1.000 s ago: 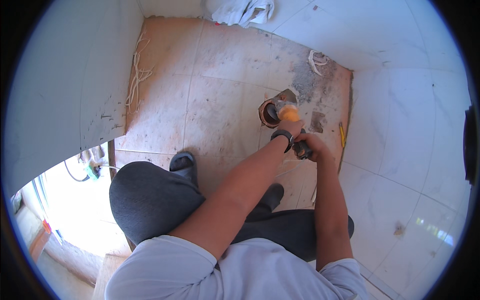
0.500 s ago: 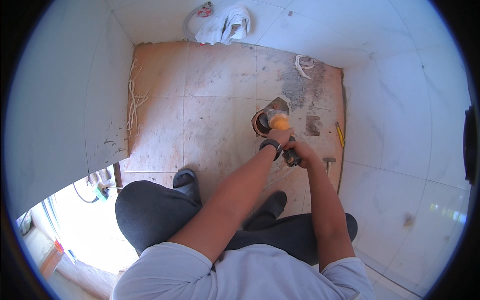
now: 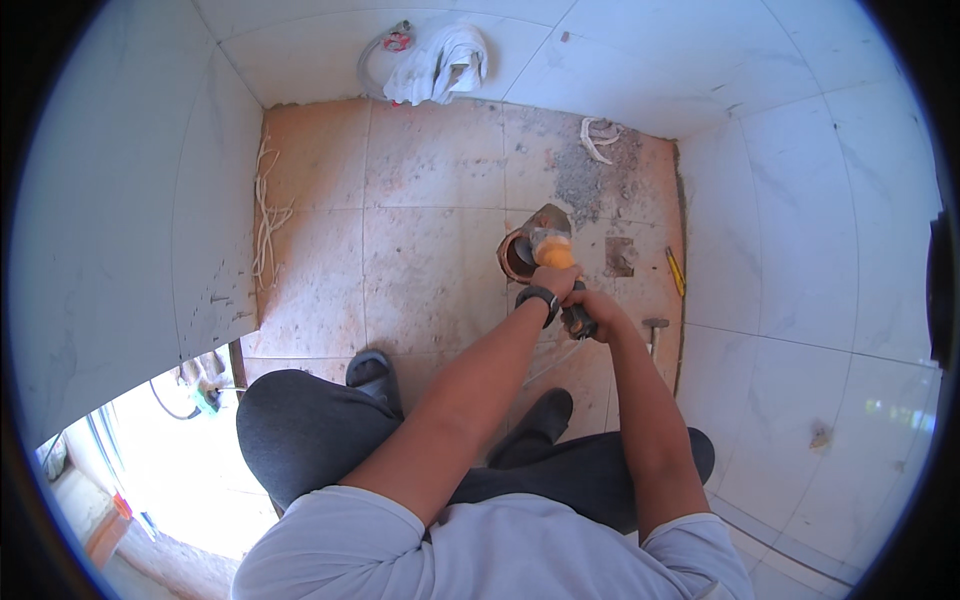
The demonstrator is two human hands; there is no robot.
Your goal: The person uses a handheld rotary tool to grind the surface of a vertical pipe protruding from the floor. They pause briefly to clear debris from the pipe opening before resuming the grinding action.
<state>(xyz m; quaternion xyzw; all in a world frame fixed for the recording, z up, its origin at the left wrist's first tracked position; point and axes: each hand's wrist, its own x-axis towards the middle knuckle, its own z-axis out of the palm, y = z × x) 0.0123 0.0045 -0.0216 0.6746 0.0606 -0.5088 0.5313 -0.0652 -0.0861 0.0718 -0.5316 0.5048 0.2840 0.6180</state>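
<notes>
1. Head view: the person squats on a floor of dusty reddish-brown tiles [image 3: 430,270], with both forearms stretched forward over the knees.
2. The left hand [image 3: 556,282], with a dark wristband [image 3: 539,298] on its wrist, is closed over the top of an orange-bodied power tool [image 3: 550,250]; this grip is shut on the tool's body.
3. The right hand [image 3: 598,310] sits just behind and to the right of the left one, wrapped around the tool's dark rear handle [image 3: 578,322]; this grip is closed too.
4. The tool's front end lies just ahead of the left grip, at the rim of a round reddish-brown pipe opening [image 3: 518,256] in the floor.
5. Ahead and to the right of both grips, grey dust and rubble [image 3: 583,180] spread over the tiles, with a small coil of white cord [image 3: 598,135] at its far edge.
6. Right of the right grip lie a yellow pencil-like stick [image 3: 676,272] and a small hammer [image 3: 654,330], near the white tiled wall [image 3: 800,250].
7. Far ahead of the grips, a crumpled white cloth [image 3: 440,62] rests against the wall.
8. Well to the left of the grips, loose white cables [image 3: 266,215] run along the floor's edge.
9. Below the left forearm, a dark slipper [image 3: 372,372] shows beside the knee.
</notes>
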